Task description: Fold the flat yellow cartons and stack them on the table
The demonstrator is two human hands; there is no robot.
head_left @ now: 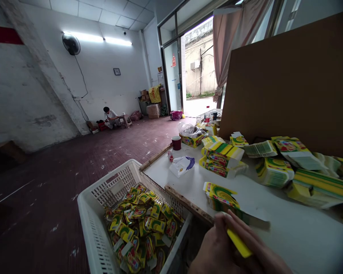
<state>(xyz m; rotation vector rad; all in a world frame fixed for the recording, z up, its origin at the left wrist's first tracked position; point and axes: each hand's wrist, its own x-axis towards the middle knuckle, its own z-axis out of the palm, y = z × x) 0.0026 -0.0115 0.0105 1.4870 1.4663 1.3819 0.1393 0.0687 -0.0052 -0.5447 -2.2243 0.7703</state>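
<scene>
At the lower right, my left hand (213, 247) and my right hand (264, 249) are close together, both closed about a small yellow carton (239, 243). Only a yellow side of it shows between my fingers; the rest is hidden, and the hands are a little blurred. Just beyond my fingertips, a stack of flat printed yellow-and-green cartons (221, 193) lies on the white tabletop (188, 186). To the left of my hands, below the table edge, a white plastic basket (95, 232) holds many small filled yellow cartons (143, 224).
Bundles of flat cartons (221, 154) and further piles (321, 186) cover the table's far and right side. A dark red mug (176, 143) and a white-and-purple packet (182, 166) stand near the wooden edge strip (188, 203). A brown board (291, 83) rises behind. Someone sits by the far wall (111, 117).
</scene>
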